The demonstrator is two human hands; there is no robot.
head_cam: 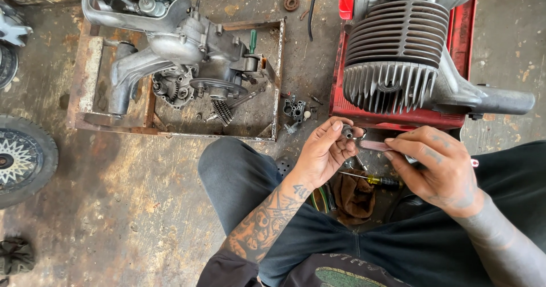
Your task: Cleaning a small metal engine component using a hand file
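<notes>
Seen from above, over the lap of a seated person in dark trousers (318, 230), on a stained concrete floor (131, 196).

Left hand (324, 150) raised, palm up, fingers curled narrow around a small round metal part (347, 131) pinched at the fingertips. Right hand (438, 167) closed on a slim flat tool (372, 145), thumb and forefinger gripping its rear end; the handle end mostly hidden under the fingers.

Key relation: tool lying nearly level, long axis running right to left, tip pointing straight at the metal part and touching or all but touching it — contact itself too small to tell. Part just left of the tool tip, slightly above it. Both hands close together, nearly meeting, held in the air above the floor and just in front of the red stand (398, 116).

Around them: a finned grey engine cylinder (392, 54) on that red stand, directly beyond the hands. A second, opened engine case (182, 54) on a rusty metal frame (85, 71) well off to the left. A yellow-handled screwdriver (372, 179) and a brown rag (355, 199) on the floor below the hands, between the knees. A small dark carburettor-like block (294, 109) on the floor just beyond the left hand. A spoked wheel (20, 159) at the far left edge.
</notes>
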